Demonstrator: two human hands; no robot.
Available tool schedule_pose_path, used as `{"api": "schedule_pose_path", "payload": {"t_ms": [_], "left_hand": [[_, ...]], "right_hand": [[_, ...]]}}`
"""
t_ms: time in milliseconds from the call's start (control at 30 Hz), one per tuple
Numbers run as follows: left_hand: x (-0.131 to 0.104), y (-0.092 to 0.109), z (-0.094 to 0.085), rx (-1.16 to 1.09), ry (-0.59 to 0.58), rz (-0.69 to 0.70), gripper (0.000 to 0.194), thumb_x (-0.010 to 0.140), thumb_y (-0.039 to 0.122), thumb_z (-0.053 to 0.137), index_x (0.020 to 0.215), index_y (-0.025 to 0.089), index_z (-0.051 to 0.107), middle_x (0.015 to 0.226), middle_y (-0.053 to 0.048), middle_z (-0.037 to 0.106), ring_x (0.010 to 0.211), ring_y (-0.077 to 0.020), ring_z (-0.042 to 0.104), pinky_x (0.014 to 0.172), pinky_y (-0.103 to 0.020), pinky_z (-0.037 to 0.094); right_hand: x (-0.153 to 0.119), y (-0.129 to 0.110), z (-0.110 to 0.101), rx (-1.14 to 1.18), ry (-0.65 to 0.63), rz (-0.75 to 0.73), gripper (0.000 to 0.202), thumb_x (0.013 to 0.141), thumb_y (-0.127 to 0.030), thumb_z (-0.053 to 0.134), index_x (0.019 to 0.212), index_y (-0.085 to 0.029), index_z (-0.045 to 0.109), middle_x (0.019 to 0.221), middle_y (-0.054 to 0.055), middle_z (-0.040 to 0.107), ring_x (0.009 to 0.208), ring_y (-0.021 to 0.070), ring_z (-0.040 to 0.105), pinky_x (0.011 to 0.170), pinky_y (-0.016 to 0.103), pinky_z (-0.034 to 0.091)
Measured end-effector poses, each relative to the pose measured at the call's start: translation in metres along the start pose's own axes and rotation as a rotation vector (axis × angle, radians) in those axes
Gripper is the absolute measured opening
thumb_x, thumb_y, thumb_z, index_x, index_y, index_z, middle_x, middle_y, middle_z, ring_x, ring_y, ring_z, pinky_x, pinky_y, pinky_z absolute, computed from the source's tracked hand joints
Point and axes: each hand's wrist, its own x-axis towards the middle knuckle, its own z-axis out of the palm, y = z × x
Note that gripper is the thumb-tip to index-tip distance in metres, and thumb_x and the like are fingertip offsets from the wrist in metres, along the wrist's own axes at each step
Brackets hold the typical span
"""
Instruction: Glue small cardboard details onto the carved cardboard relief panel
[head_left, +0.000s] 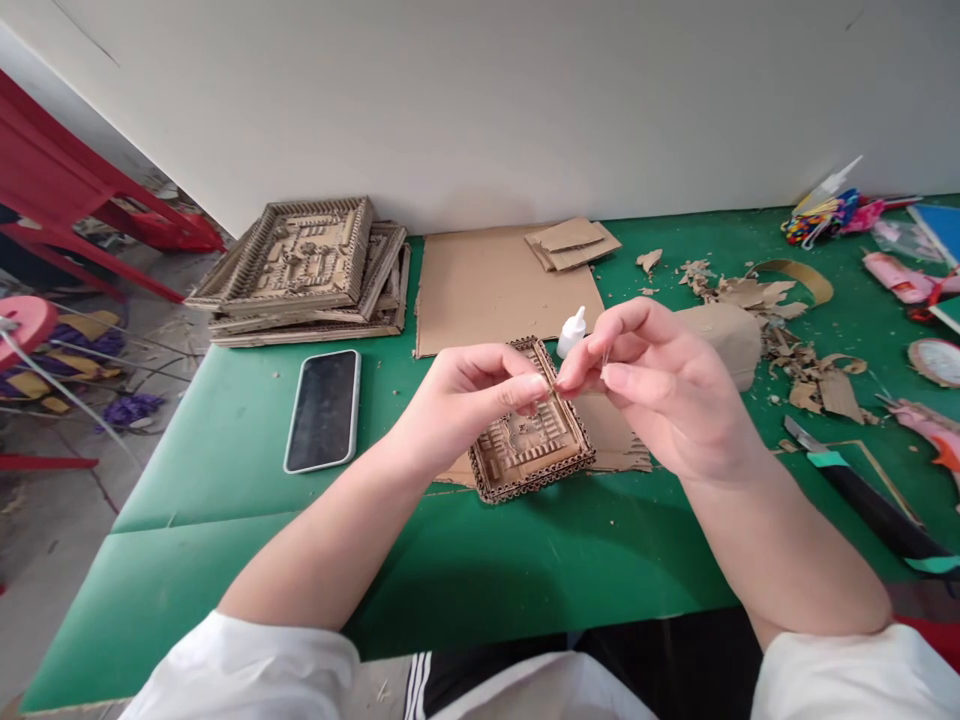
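Note:
My left hand (491, 390) is closed in a pinch over a small framed cardboard relief (532, 455). A tiny brownish bit shows at its fingertips, too small to name. Right beside those fingertips, my right hand (660, 385) is closed too, its thumb and forefinger pinching a thin clear strand (606, 355). The relief has a corrugated rim and lies at a tilt on a flat cardboard sheet; my fingers hide its upper part. Just behind my right hand stands a small white bottle (572, 330) with a pointed nozzle.
Several cardboard reliefs (300, 260) are stacked at the back left, near a phone (324, 410). Behind lies a cardboard sheet (480, 290) with smaller pieces on it. To the right are torn scraps (825, 385), a utility knife (862, 500) and pink glue guns (904, 278).

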Motion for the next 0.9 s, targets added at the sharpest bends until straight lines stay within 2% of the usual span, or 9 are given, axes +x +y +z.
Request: {"api": "schedule_pose_path", "payload": {"t_ms": [200, 500, 900], "left_hand": [[-0.0006, -0.0005, 0.001, -0.04, -0.038, -0.018, 0.019, 0.072, 0.032, 0.075, 0.064, 0.016, 0.067, 0.057, 0.002, 0.063, 0.055, -0.0067, 0.055, 0.055, -0.019, 0.047], [-0.0015, -0.0003, 0.0012, -0.061, -0.018, -0.043, 0.013, 0.073, 0.026, 0.074, 0.065, 0.017, 0.069, 0.059, 0.003, 0.064, 0.057, -0.005, 0.056, 0.056, -0.016, 0.046], [-0.0017, -0.0023, 0.0008, -0.152, -0.049, -0.07, 0.017, 0.072, 0.031, 0.075, 0.065, 0.017, 0.068, 0.057, 0.004, 0.062, 0.055, -0.004, 0.055, 0.057, -0.015, 0.045]], "right_hand": [[-0.0007, -0.0003, 0.0021, 0.08, -0.008, 0.058, 0.009, 0.084, -0.015, 0.053, 0.091, -0.021, 0.054, 0.086, 0.0, 0.063, 0.082, 0.0104, 0.062, 0.077, 0.029, 0.053], [-0.0013, -0.0041, 0.0023, 0.105, 0.009, 0.103, 0.009, 0.084, -0.015, 0.054, 0.09, -0.021, 0.056, 0.086, 0.0, 0.065, 0.082, 0.011, 0.062, 0.077, 0.029, 0.052], [-0.0031, -0.0033, 0.004, -0.038, 0.015, -0.009, 0.01, 0.084, -0.013, 0.055, 0.09, -0.021, 0.056, 0.088, 0.0, 0.066, 0.083, 0.0117, 0.063, 0.078, 0.03, 0.053]]}}
